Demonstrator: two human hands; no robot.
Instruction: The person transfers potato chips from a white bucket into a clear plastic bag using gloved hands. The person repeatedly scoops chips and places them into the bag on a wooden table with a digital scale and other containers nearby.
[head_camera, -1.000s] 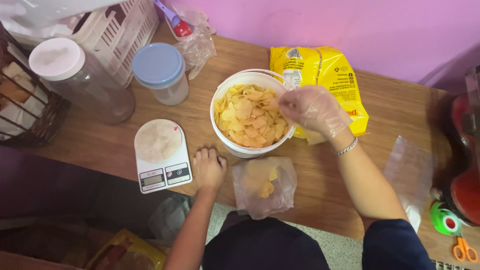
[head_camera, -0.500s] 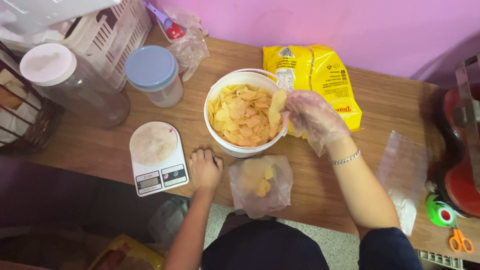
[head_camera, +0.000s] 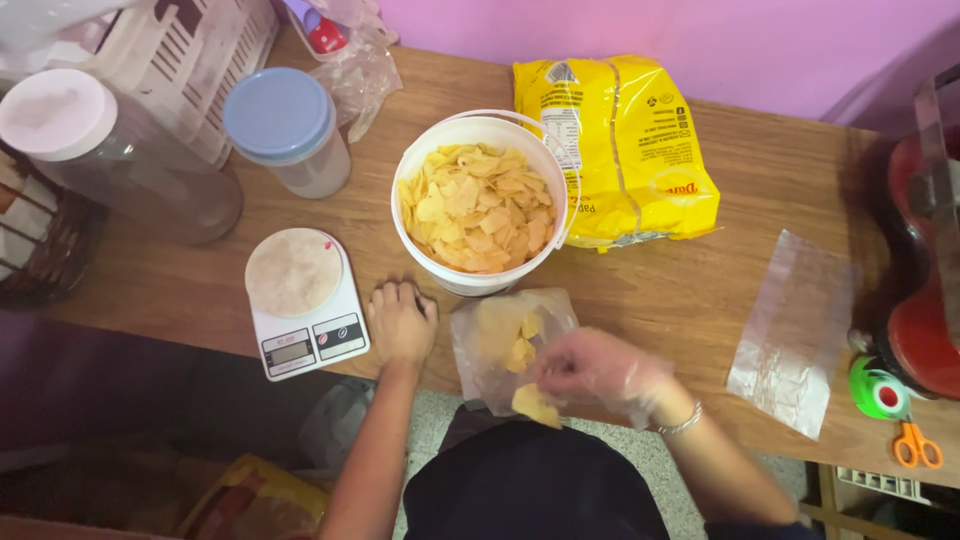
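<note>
Your gloved right hand (head_camera: 600, 370) pinches chips (head_camera: 533, 403) at the floppy bag (head_camera: 505, 340) mouth (fragile, go gentle); left hand (head_camera: 400, 322) rests curled, empty.

Brown wooden table (head_camera: 700, 300) against pink wall (head_camera: 650, 30); perhaps speckled floor (head_camera: 640, 450) below.

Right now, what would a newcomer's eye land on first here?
The white bucket heaped with yellow chips at the table's middle, with the yellow chip bag lying to its right. Nearer the person, the gloved right hand holds chips at a clear plastic bag; the bare left hand rests beside the kitchen scale.
</note>
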